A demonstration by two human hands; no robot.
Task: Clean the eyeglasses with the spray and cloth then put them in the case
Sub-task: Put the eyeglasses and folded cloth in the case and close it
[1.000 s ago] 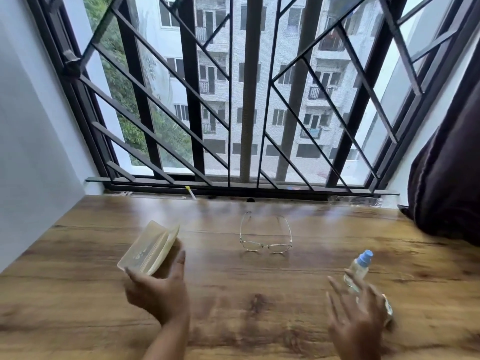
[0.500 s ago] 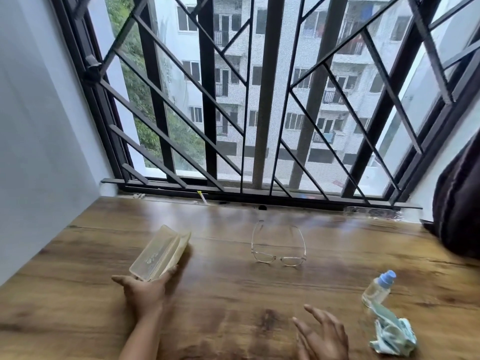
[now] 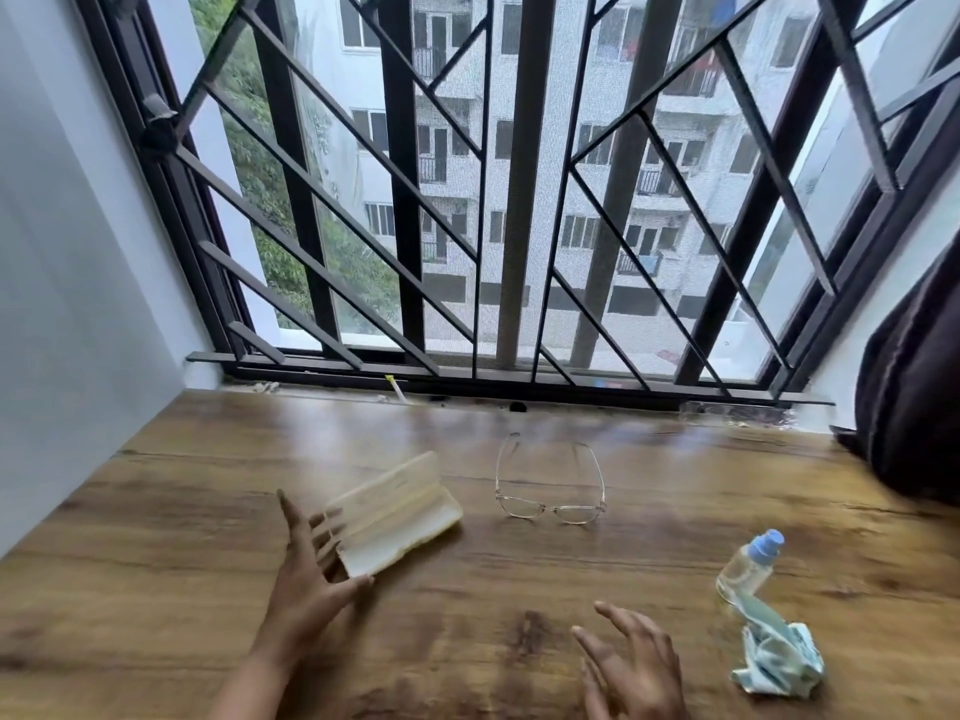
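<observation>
Left hand (image 3: 306, 579) spread at the translucent oblong case (image 3: 395, 517), right hand (image 3: 634, 662) spread over grained wooden table (image 3: 156, 589)

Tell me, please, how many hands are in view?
2. The left hand, fingers spread, is at the left end of the open glasses case; the right hand is at the bottom edge, left of the crumpled cloth.

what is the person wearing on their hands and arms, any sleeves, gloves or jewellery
Nothing that shows. The left hand and right hand are both bare, without gloves, and no ring can be made out, though the fingers are blurred. The left forearm has no sleeve, watch or band down to the frame edge. The right arm is out of view.
</observation>
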